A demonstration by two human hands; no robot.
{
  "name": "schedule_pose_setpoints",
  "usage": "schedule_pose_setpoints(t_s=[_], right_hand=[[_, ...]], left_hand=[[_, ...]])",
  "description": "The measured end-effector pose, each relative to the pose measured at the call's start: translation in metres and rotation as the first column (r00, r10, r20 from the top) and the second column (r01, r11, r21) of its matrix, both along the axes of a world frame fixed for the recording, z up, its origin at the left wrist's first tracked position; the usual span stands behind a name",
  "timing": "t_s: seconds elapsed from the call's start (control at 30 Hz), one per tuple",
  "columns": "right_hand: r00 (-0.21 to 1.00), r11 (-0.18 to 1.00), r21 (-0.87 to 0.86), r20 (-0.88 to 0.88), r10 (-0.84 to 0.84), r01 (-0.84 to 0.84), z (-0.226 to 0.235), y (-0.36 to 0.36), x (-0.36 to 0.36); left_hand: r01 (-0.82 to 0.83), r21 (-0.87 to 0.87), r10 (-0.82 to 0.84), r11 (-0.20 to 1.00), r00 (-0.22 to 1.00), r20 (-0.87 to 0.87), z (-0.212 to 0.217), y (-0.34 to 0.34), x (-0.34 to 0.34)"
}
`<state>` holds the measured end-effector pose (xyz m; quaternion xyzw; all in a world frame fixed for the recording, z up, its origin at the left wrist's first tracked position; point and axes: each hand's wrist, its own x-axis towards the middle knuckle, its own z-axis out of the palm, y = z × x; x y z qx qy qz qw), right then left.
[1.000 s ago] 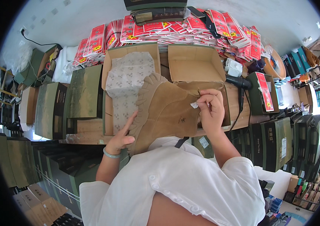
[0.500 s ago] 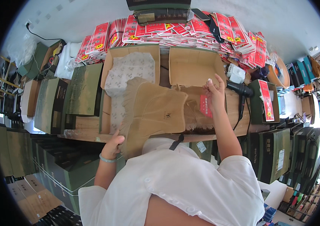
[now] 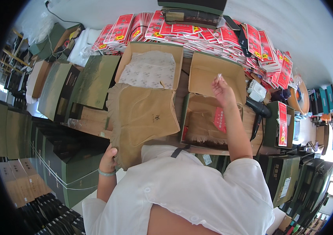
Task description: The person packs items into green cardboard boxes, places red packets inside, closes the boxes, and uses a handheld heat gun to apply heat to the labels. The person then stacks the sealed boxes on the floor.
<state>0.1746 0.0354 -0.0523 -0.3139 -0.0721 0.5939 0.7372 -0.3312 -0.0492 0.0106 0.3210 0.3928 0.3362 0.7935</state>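
My left hand [image 3: 108, 157] grips the near edge of a tan suede boot [image 3: 142, 117] that lies flat on the table with its fringed side to the left. My right hand [image 3: 222, 89] is raised over an open cardboard box [image 3: 212, 71] and pinches a small clear scrap [image 3: 219, 76] between its fingertips. Below that hand stands a second open box [image 3: 197, 121] with another tan boot and a red card [image 3: 219, 119] inside.
An open box with white patterned tissue paper [image 3: 149, 70] sits at the back left. Red packets [image 3: 197, 31] are fanned along the far side. A black hair dryer [image 3: 258, 111] lies at right. Dark green boxes [image 3: 72, 84] are stacked at left and right.
The boot has been lowered from in front of me onto the table. My right hand has left the boot and risen over the far box with a small scrap.
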Motion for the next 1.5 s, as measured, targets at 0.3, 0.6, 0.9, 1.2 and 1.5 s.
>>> schedule_pose_setpoints(t_s=[0.3, 0.6, 0.9, 1.2, 1.5], right_hand=[[0.378, 0.944, -0.262, 0.868, 0.322, -0.203, 0.049, -0.009, -0.087], [0.086, 0.338, -0.642, 0.391, 0.916, -0.688, 0.105, 0.018, -0.164], [0.653, 0.648, -0.466, 0.178, 0.736, -0.603, 0.060, -0.035, -0.222], [0.917, 0.808, -0.477, 0.010, 0.399, -0.346, -0.028, -0.062, -0.261], [0.903, 0.819, -0.484, 0.121, 0.412, -0.308, -0.065, -0.057, -0.254]], left_hand=[[0.116, -0.073, -0.114, 0.991, 0.993, 0.032, 0.001, 0.031, -0.016], [0.478, -0.036, -0.473, 0.878, 0.876, 0.094, -0.007, 0.118, -0.017], [0.459, -0.130, -0.313, 0.879, 0.760, 0.569, -0.057, 0.213, -0.041], [0.155, 0.019, -0.133, 0.988, 0.899, -0.417, -0.194, 0.117, -0.019], [0.976, -0.102, -0.409, 0.194, -0.014, -0.913, -0.214, 0.110, 0.011]])
